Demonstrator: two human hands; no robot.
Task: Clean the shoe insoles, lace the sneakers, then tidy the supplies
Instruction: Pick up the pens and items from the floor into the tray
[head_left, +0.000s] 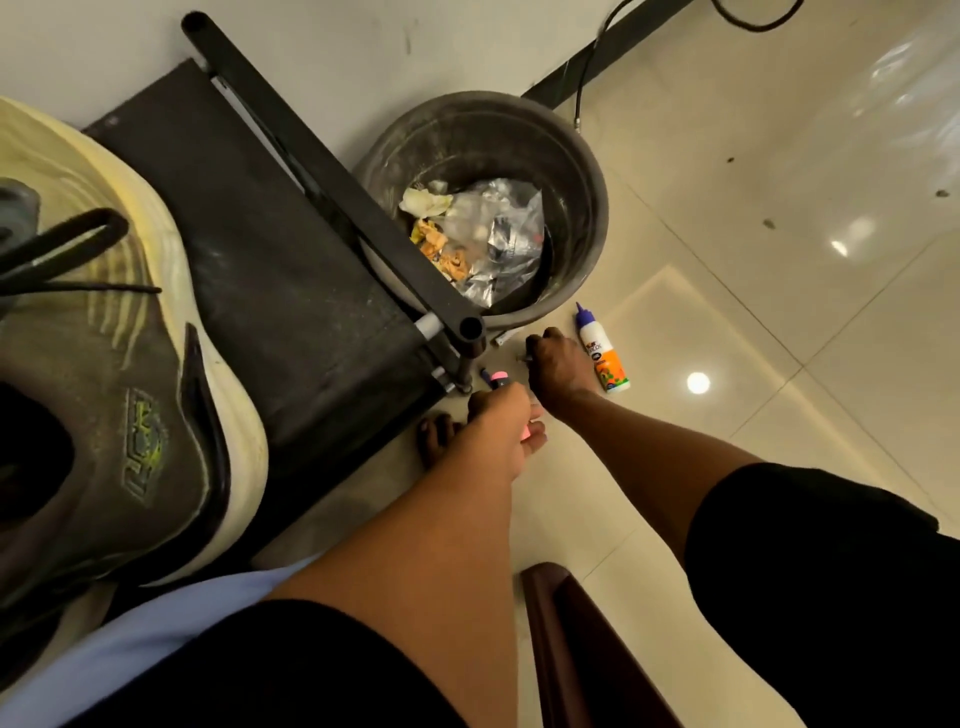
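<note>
A worn grey and cream sneaker (130, 395) with loose black laces lies close to me on the black table (291, 291) at the left. Both my arms reach down to the floor beside the table's leg. My left hand (501, 434) is closed around pink-capped markers (498, 376), whose tips stick out past the fingers. Just beyond it, my right hand (558, 366) is curled on the floor around a small thin object; I cannot tell what it is. A white glue bottle (602, 353) with a blue cap lies on the tiles right of that hand.
A round dark waste bin (587, 176) holding plastic wrappers and scraps stands beyond the hands, partly under the table's black bar (332, 176). A small white stick (505, 339) lies by the table leg. Bare toes (436, 439) rest near my left hand. A dark chair arm (582, 649) is low centre.
</note>
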